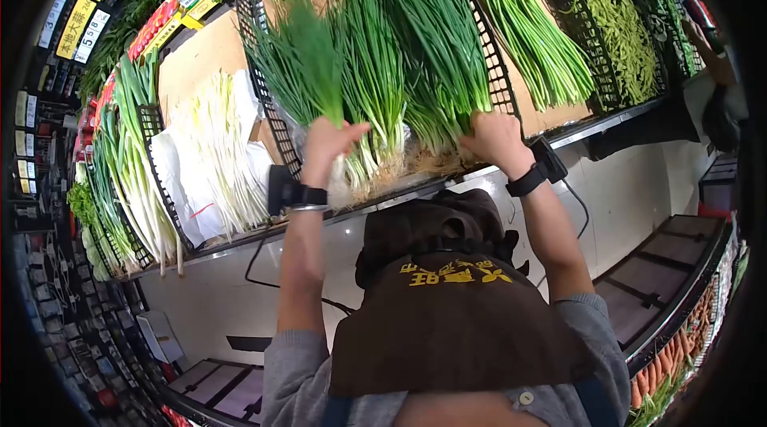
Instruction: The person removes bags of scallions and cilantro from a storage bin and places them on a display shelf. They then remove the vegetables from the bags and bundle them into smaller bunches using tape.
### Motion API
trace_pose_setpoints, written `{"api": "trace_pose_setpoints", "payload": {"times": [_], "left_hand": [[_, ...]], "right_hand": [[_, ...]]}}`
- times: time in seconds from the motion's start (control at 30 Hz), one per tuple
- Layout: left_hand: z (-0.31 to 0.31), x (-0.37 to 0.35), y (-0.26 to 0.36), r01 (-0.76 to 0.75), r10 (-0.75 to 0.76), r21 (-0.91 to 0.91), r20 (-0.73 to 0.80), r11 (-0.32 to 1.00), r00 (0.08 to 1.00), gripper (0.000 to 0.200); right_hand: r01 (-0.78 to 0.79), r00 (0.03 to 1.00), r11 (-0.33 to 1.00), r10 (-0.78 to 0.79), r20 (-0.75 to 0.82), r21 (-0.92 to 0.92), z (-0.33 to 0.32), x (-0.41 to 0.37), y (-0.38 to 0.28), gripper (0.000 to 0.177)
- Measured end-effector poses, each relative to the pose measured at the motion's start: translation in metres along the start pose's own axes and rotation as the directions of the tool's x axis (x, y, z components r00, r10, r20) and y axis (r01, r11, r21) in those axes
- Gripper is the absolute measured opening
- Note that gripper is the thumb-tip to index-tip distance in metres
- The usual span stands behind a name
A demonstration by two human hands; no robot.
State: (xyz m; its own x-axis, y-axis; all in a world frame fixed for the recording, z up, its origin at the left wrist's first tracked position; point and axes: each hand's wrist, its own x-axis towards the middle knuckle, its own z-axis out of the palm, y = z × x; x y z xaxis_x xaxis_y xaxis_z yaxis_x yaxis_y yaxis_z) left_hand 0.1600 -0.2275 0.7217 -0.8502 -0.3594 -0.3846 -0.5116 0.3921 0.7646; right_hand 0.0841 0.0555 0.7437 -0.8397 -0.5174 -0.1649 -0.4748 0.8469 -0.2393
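Bunches of green onions (375, 67) lie in a black wire basket (489, 51) on a slanted produce shelf, white roots toward me. My left hand (326, 147) grips the lower stalks of the left bunch (304, 59). My right hand (497, 139) presses against the root end of the right bunch (439, 43), fingers curled into it. Each wrist wears a black band with a small device.
White-stalked greens (220, 147) and leeks (132, 163) fill the baskets to the left. Long green stems (531, 27) and green beans (619, 19) lie to the right. Carrots (679, 347) show at the lower right. A brown apron (447, 323) hangs below me.
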Motion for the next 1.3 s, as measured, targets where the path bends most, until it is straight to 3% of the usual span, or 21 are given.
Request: {"api": "trace_pose_setpoints", "payload": {"times": [0.07,0.13,0.2,0.27,0.33,0.37,0.43,0.47,0.57,0.67,0.73,0.8,0.87,0.93,1.0,1.07,1.13,1.17,1.2,1.27,1.3], "left_hand": [[0.029,0.002,-0.007,0.049,-0.057,0.110,0.071,0.993,0.996,0.052],[0.058,0.001,-0.007,0.012,0.022,0.344,-0.096,0.939,0.995,0.060],[0.073,0.018,-0.036,-0.029,0.103,0.337,-0.202,0.941,0.974,0.063],[0.060,0.021,-0.042,-0.031,0.031,-0.044,0.009,0.999,0.999,0.060],[0.038,0.011,-0.030,0.040,-0.009,-0.321,0.097,0.946,0.995,0.039],[0.029,0.006,-0.024,0.055,0.007,-0.372,0.161,0.926,0.987,0.038],[0.020,0.002,-0.019,0.074,0.022,-0.422,0.217,0.904,0.976,0.038],[0.020,0.001,-0.019,0.073,0.023,-0.433,0.212,0.899,0.977,0.037],[0.019,-0.001,-0.021,0.065,0.005,-0.424,0.160,0.903,0.987,0.037],[0.032,-0.004,-0.028,0.066,-0.024,-0.379,0.116,0.923,0.993,0.042],[0.031,-0.016,-0.011,0.039,-0.014,-0.306,0.083,0.951,0.996,0.044],[0.020,-0.033,0.018,0.021,-0.001,-0.319,0.063,0.948,0.998,0.043],[0.023,-0.041,0.027,0.014,-0.001,-0.330,0.041,0.944,0.999,0.043],[0.039,-0.048,0.032,0.151,0.117,-0.779,0.277,0.608,0.954,0.034],[0.056,-0.044,0.024,0.102,0.185,-0.787,0.266,0.609,0.946,0.036],[0.055,-0.040,0.005,0.289,0.100,-0.805,0.392,0.517,0.914,0.043],[0.042,-0.042,-0.009,0.364,0.128,-0.855,0.434,0.369,0.892,0.040],[0.032,-0.044,-0.012,0.380,0.088,-0.849,0.439,0.368,0.894,0.039],[0.025,-0.046,-0.013,0.401,0.098,-0.838,0.464,0.369,0.880,0.042],[0.016,-0.038,-0.027,0.473,0.259,-0.819,0.558,0.324,0.788,0.056],[0.015,-0.040,-0.023,0.470,0.256,-0.821,0.555,0.325,0.792,0.056]], "right_hand": [[-0.003,0.997,0.998,-0.002,-0.078,-0.068,-0.002,0.000,-0.009,0.027],[0.121,0.982,0.983,-0.099,-0.162,0.136,-0.014,-0.003,-0.020,0.024],[0.144,0.989,0.969,-0.135,-0.058,0.201,-0.002,0.005,-0.036,0.025],[0.220,0.959,0.919,-0.265,0.102,0.326,0.028,0.023,-0.042,0.031],[0.047,0.926,0.916,-0.190,0.326,0.399,0.039,0.039,-0.059,0.033],[0.051,0.927,0.914,-0.193,0.322,0.402,0.040,0.043,-0.063,0.033],[-0.148,0.908,0.713,-0.177,0.380,0.685,0.041,0.048,-0.069,0.033],[-0.145,0.907,0.716,-0.180,0.382,0.683,0.042,0.052,-0.066,0.033],[-0.132,0.928,0.388,-0.275,0.251,0.912,0.036,0.053,-0.040,0.026],[-0.170,0.938,0.190,-0.270,0.218,0.967,-0.012,0.037,-0.009,0.022],[-0.234,0.927,0.217,-0.243,0.285,0.948,-0.040,0.026,0.000,0.021],[-0.129,0.951,0.504,-0.180,0.251,0.854,-0.039,0.017,-0.004,0.022],[-0.104,0.938,0.579,-0.212,0.273,0.808,-0.038,0.001,-0.030,0.023],[0.159,0.930,0.648,-0.352,0.107,0.745,-0.012,-0.011,-0.054,0.028],[0.285,0.913,0.837,-0.385,0.133,0.468,0.002,-0.019,-0.076,0.033],[0.385,0.893,0.791,-0.450,0.026,0.476,0.012,-0.020,-0.074,0.036],[-0.015,0.871,0.707,-0.338,0.356,0.707,-0.004,-0.019,-0.067,0.034],[-0.040,0.883,0.687,-0.315,0.347,0.725,-0.001,-0.013,-0.058,0.048],[-0.098,0.850,0.715,-0.302,0.432,0.692,0.002,-0.004,-0.049,0.042],[-0.028,0.863,0.387,-0.456,0.217,0.922,0.019,0.013,-0.043,0.046],[-0.151,0.824,0.411,-0.450,0.345,0.899,0.021,0.022,-0.046,0.041]]}}
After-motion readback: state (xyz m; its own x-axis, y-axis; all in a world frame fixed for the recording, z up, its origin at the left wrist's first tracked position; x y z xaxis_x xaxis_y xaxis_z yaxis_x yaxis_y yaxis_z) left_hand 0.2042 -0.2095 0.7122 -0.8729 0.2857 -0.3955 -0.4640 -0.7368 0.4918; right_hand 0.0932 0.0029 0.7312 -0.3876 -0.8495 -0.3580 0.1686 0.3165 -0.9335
